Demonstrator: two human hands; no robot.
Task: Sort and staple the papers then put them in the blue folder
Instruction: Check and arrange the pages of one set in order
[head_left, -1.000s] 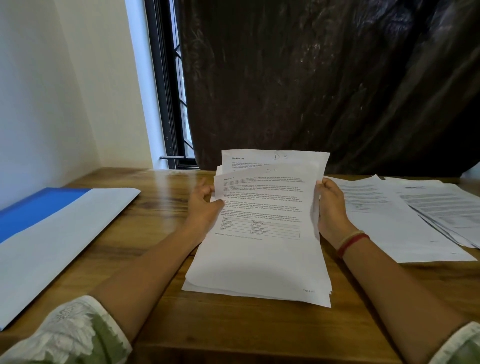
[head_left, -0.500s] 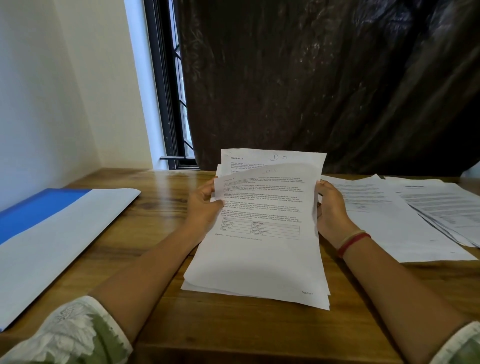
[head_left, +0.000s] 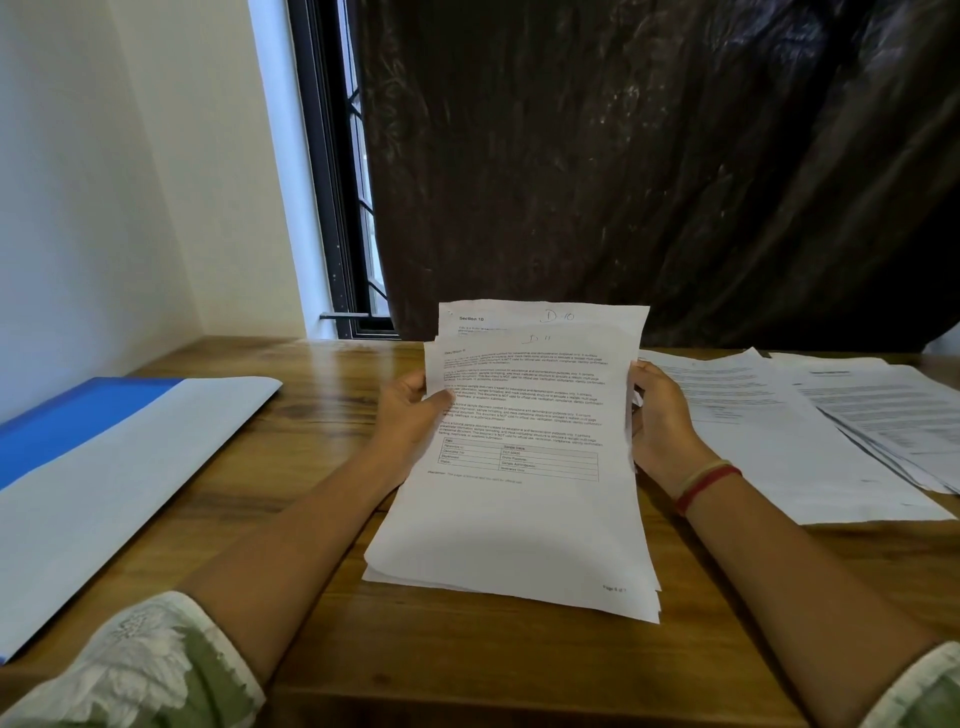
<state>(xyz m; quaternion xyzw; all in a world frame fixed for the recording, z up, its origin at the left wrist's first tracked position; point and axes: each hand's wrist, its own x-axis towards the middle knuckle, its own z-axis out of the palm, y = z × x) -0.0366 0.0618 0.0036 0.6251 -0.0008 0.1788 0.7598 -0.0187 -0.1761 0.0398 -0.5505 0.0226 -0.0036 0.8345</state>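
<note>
Both hands, left hand (head_left: 410, 415) and right hand (head_left: 662, 421), fingers gripping paper stack (head_left: 519, 519) by side edges, long axis pointing away, top edge raised, bottom edge near worktop (head_left: 467, 665).

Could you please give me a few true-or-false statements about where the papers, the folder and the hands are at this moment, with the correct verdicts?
1. Both hands hold the stack of papers. True: the left hand grips its left edge and the right hand its right edge.
2. The blue folder lies to the person's right. False: it lies on the left of the wooden table.
3. More printed sheets lie spread on the table at the right. True.
4. A stapler sits beside the folder. False: no stapler is in view.
5. The held stack lies flat on the table. False: its top is tilted up toward the person.
</note>
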